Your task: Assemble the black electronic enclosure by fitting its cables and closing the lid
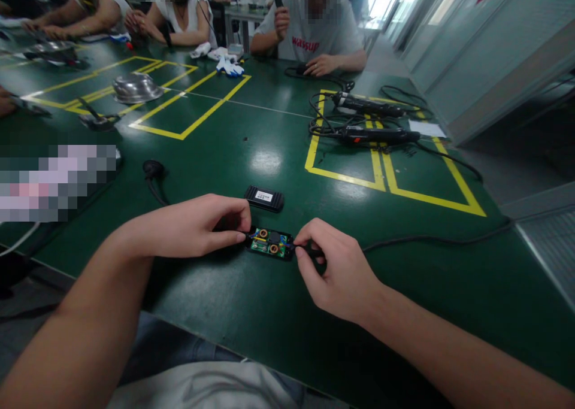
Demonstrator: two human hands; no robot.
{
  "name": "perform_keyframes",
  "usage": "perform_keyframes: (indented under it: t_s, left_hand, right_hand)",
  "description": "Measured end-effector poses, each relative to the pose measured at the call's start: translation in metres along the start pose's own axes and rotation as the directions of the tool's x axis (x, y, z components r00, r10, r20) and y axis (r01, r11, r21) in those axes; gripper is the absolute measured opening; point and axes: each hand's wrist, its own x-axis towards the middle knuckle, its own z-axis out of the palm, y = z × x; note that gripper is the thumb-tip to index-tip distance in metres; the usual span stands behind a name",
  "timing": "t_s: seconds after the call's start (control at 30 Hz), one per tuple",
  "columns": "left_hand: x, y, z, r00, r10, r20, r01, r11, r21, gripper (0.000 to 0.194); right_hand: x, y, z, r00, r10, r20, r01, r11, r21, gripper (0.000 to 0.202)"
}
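A small open black case lies on the green table, with a green circuit board inside. Copper coils and yellow and blue wires show on the board. My left hand pinches with thumb and forefinger at the case's left end, where a black cable appears to enter; the fingertips partly hide it. At the right end my right hand is closed on another black cable, close to where it meets the case. Just behind the case rests its ribbed black cover with a white label.
A black plug with its cord lies left of the cover. Two electric screwdrivers with cords lie at the back right within yellow tape. A metal bowl stands at the back left. Across the table sits a person holding a dark object; others sit left.
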Motion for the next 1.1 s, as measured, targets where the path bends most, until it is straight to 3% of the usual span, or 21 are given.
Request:
perform_keyframes:
  t_s: [0.47, 0.67, 0.87, 1.0, 1.1]
  left_hand:
    - [0.006, -0.014, -0.002, 0.995, 0.075, -0.058, -0.074, 0.997, 0.013, 0.02]
    - [0.006, -0.008, 0.001, 0.995, 0.055, -0.078, -0.051, 0.997, 0.053, 0.017]
    - [0.009, -0.008, 0.002, 0.988, 0.117, -0.101, -0.106, 0.988, 0.11, 0.017]
    - [0.01, -0.009, 0.003, 0.969, 0.201, -0.146, -0.173, 0.968, 0.183, 0.019]
    - [0.013, -0.004, 0.007, 0.933, 0.26, -0.25, -0.188, 0.942, 0.277, 0.017]
  right_hand:
    - [0.002, 0.002, 0.002, 0.999, -0.044, 0.032, 0.047, 0.995, -0.092, 0.015]
    - [0.003, 0.001, 0.002, 0.998, -0.045, 0.039, 0.049, 0.993, -0.106, 0.016]
    - [0.004, 0.001, 0.002, 0.998, -0.058, 0.026, 0.061, 0.992, -0.113, 0.016]
    - [0.003, 0.002, 0.003, 0.998, -0.07, 0.001, 0.069, 0.992, -0.108, 0.016]
    - [0.001, 0.002, 0.004, 0.998, -0.059, -0.015, 0.057, 0.994, -0.091, 0.014]
